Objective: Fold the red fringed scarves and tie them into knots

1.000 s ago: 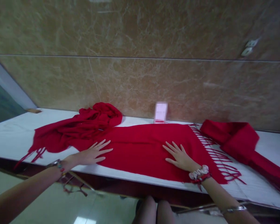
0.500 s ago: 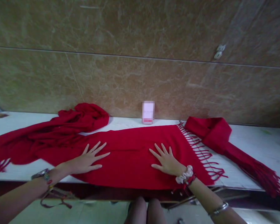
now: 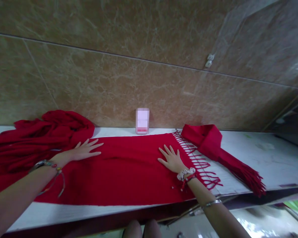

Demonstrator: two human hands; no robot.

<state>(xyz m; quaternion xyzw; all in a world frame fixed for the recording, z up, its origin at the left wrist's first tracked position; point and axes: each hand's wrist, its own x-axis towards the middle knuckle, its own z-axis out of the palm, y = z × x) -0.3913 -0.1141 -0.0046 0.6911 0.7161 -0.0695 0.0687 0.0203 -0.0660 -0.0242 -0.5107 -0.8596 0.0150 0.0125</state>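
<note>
A red fringed scarf [image 3: 129, 178] lies spread flat across the white table, its tassels pointing right. My left hand [image 3: 85, 150] rests palm down on its left part, fingers spread, beside the bunched red cloth [image 3: 52, 132] heaped at the left. Whether that heap is the same scarf's other end, I cannot tell for sure. Near the tasselled end, my right hand [image 3: 171, 159] also lies flat with fingers apart. A second red scarf [image 3: 206, 142], folded into a strip with its fringe toward the front edge, is to the right of the tassels.
A phone-like upright object [image 3: 142, 121], blurred out, leans on the brown marbled wall [image 3: 109, 82] behind the scarf. The white table [image 3: 248, 152] runs along the wall. Two small white pieces [image 3: 209, 60] are on the wall. Something green [image 3: 296, 205] shows below at the right.
The view has turned rightward. My left hand has slid left and back over the scarf, widening the gap between my hands. More of the scarf now lies flat at the left.
</note>
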